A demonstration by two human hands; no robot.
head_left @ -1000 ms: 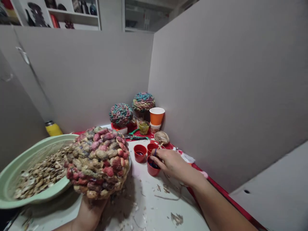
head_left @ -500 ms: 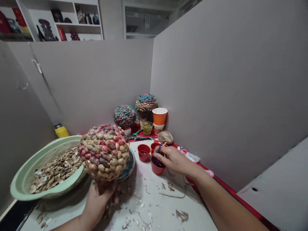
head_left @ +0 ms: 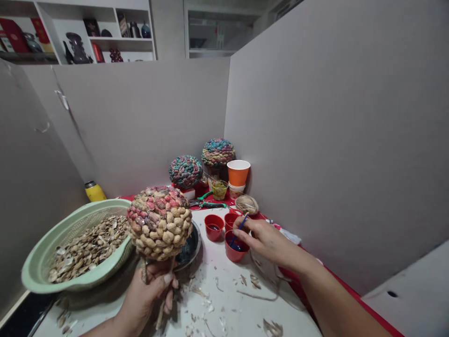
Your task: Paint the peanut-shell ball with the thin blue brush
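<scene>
My left hand (head_left: 149,295) is closed round the stem under a ball covered in peanut shells (head_left: 160,222), some tinted red, and holds it upright above the table. My right hand (head_left: 266,241) pinches a thin blue-handled brush (head_left: 240,226) whose tip dips into a small red cup (head_left: 235,248) of dark blue paint. Two more small red cups (head_left: 213,226) stand just behind it.
A green colander (head_left: 42,262) full of peanut shells sits at the left. Two finished painted shell balls (head_left: 185,171), an orange paper cup (head_left: 238,172), a twine ball (head_left: 246,204), green-handled pliers (head_left: 210,203) and a yellow bottle (head_left: 94,191) stand at the back. Grey partitions (head_left: 333,140) enclose the littered table.
My left hand has lowered and turned the shell ball upright and away from the camera. The right hand stayed at the blue paint cup with the brush.
</scene>
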